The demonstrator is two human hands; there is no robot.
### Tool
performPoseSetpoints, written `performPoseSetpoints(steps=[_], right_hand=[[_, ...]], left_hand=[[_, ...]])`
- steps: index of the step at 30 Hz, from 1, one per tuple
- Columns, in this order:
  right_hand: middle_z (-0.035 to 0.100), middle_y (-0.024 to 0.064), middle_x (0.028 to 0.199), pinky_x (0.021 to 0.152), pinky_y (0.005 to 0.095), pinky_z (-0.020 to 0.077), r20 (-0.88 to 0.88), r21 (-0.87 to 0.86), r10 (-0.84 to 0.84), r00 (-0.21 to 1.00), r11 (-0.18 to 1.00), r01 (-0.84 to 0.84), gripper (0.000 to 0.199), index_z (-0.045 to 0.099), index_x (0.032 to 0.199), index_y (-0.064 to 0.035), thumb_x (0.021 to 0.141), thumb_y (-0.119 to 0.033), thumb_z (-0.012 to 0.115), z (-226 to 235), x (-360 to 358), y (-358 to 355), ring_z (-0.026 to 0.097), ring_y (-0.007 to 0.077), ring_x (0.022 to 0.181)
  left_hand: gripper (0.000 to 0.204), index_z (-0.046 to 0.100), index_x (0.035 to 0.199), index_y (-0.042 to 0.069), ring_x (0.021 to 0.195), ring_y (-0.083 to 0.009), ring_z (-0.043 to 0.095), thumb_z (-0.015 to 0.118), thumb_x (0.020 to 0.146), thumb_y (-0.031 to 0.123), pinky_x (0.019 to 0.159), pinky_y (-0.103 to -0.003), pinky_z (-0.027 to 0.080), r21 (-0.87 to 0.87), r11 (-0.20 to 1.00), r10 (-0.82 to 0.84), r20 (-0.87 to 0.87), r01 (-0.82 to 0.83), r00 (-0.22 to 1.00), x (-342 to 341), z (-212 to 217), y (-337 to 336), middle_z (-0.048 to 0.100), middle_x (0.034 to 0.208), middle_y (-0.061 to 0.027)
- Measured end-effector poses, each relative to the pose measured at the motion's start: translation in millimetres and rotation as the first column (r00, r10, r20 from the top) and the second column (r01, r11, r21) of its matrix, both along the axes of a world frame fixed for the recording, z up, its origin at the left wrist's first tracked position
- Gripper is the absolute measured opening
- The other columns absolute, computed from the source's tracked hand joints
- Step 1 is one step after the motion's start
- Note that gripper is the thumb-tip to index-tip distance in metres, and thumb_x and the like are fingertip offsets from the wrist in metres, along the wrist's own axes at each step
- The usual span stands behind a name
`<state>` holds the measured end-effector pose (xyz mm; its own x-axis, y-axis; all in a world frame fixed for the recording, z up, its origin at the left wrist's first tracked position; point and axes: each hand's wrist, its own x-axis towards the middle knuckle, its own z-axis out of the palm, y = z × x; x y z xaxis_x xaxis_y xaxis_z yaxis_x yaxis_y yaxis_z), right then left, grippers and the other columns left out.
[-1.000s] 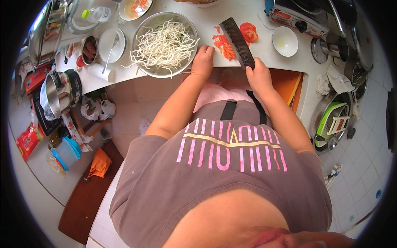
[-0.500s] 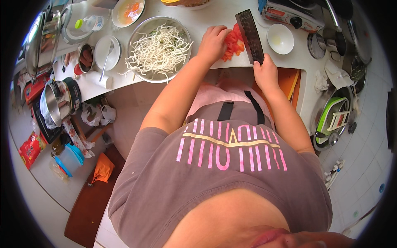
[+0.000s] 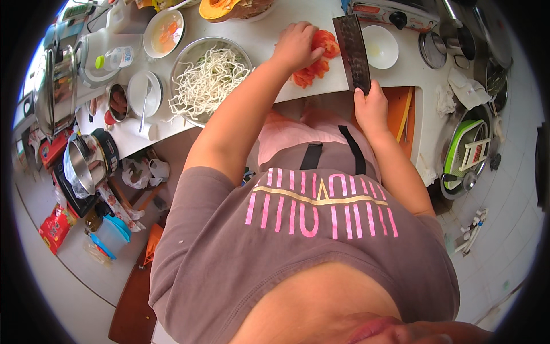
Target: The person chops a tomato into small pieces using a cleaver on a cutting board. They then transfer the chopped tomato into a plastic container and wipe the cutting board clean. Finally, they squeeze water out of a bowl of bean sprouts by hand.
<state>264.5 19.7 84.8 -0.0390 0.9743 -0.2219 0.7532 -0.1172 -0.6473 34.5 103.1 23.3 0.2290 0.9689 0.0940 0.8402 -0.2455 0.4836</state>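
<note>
My right hand [image 3: 371, 109] grips the handle of a dark, broad-bladed cleaver [image 3: 352, 53]. Its blade is raised just right of a red tomato [image 3: 325, 43] on the white counter. Bent around the tomato's left side is my left hand [image 3: 297, 48], with fingers at the far side and thumb at the near side; part of the tomato is hidden under it. Cut tomato pieces [image 3: 310, 74] lie in a loose heap nearer to me, below the left hand. To the left, a metal bowl [image 3: 247, 55] holds pale noodle-like strips [image 3: 206, 83] over something green.
Right of the blade sits a white bowl [image 3: 380, 47], with a gas stove [image 3: 384, 16] behind it. Far left are a bowl of orange pieces [image 3: 164, 33], a bottle [image 3: 119, 58] and a plate with a utensil [image 3: 137, 94]. A cut pumpkin [image 3: 223, 8] stands at the back.
My left hand has shifted relative to the tomato, and the cut pieces now show apart from the larger piece. The cleaver stays raised in my right hand. The whole view has turned slightly.
</note>
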Motion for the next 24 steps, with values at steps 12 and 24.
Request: performPoseSetpoints(steps=[12,24], right_hand=[[0.06,0.0245,0.092,0.076,0.0483,0.0468,-0.07,0.011,-0.069,0.995,0.997,0.07,0.024,0.053,0.1,0.0041,0.085,-0.014,0.059,0.0,12.2,-15.8,0.058,0.0443,0.087],[0.06,0.0121,0.096,0.063,0.0461,0.0516,0.055,0.066,0.491,0.869,0.867,-0.494,0.016,0.054,0.098,-0.0061,0.084,-0.011,0.059,-15.1,25.0,-39.1,0.062,0.0366,0.076]], left_hand=[[0.037,0.062,0.105,0.011,0.098,-0.0313,0.06,0.071,0.071,0.019,0.085,-0.041,0.051,-0.3,0.924,-0.216,0.102,0.237,0.971,23.3,-1.3,34.4,0.061,0.107,-0.0114],[0.027,0.05,0.111,-0.001,0.089,-0.015,0.064,0.062,0.088,0.005,0.077,-0.026,0.053,-0.339,0.849,0.523,0.653,-0.406,0.547,-32.3,43.4,-73.5,0.064,0.101,-0.0102]])
